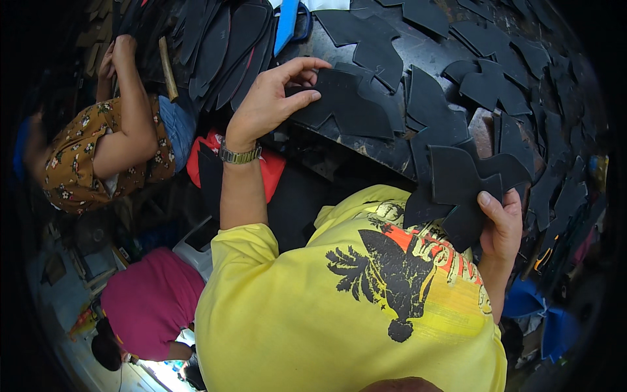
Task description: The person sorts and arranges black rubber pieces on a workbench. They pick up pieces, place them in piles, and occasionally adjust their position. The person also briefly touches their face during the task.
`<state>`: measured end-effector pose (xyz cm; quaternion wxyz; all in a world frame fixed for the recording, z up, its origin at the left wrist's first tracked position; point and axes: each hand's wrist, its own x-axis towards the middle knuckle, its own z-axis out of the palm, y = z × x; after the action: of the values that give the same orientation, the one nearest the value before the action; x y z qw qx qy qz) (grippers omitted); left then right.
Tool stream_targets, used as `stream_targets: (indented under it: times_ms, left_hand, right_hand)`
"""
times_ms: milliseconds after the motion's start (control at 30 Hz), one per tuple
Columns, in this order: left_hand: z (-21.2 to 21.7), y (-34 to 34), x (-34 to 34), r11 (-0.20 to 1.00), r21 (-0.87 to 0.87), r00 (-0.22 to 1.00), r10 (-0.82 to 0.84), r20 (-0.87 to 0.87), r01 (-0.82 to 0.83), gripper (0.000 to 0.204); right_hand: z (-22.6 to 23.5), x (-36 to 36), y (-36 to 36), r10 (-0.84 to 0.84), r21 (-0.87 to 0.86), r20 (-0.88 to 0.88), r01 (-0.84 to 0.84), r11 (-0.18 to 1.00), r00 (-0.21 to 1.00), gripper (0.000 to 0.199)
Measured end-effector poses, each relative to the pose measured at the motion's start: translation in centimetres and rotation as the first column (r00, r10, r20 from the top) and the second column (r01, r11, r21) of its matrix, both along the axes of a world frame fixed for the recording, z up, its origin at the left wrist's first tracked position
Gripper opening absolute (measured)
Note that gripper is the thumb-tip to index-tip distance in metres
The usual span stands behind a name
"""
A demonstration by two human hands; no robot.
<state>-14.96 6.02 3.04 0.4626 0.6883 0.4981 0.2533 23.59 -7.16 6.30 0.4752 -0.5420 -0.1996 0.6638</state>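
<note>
My left hand, with a metal watch on its wrist, reaches out over the dark worktable and pinches the near edge of a flat black cut-out piece lying on top of other such pieces. My right hand holds a small stack of the same black notched pieces upright, close to my yellow shirt at the table's near edge. Many more black cut-outs lie spread and overlapping over the tabletop beyond both hands.
A pile of long black sole-shaped sheets lies at the table's far left beside a blue tool. A person in a floral shirt works at the left near a wooden handle. Another person in pink sits lower left. A red bag lies under my left forearm.
</note>
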Motion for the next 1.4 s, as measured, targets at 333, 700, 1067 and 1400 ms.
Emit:
stream_targets:
  times_ms: [333,700,1067,1400]
  left_hand:
    - [3.7,-3.3,-1.2,0.981,0.096,0.98,-0.177,0.094,0.168,0.027]
    - [3.5,-4.7,-2.2,0.981,0.119,0.975,-0.167,0.15,0.15,0.024]
    - [3.1,-4.1,-2.7,0.984,0.133,0.968,-0.144,0.207,0.117,0.023]
    - [0.8,-0.5,-0.7,0.998,0.053,0.999,0.041,-0.017,-0.04,0.033]
  right_hand:
    - [-0.4,0.3,-0.4,-0.057,-0.044,0.04,0.059,0.997,0.998,0.046]
    - [-1.0,0.7,-0.3,0.054,-0.024,0.063,-0.053,0.998,0.997,0.049]
    - [-1.0,0.2,-0.1,0.01,-0.066,0.126,-0.002,0.998,0.992,0.049]
    - [-0.6,-0.6,0.1,0.022,-0.049,0.082,-0.018,0.999,0.996,0.05]
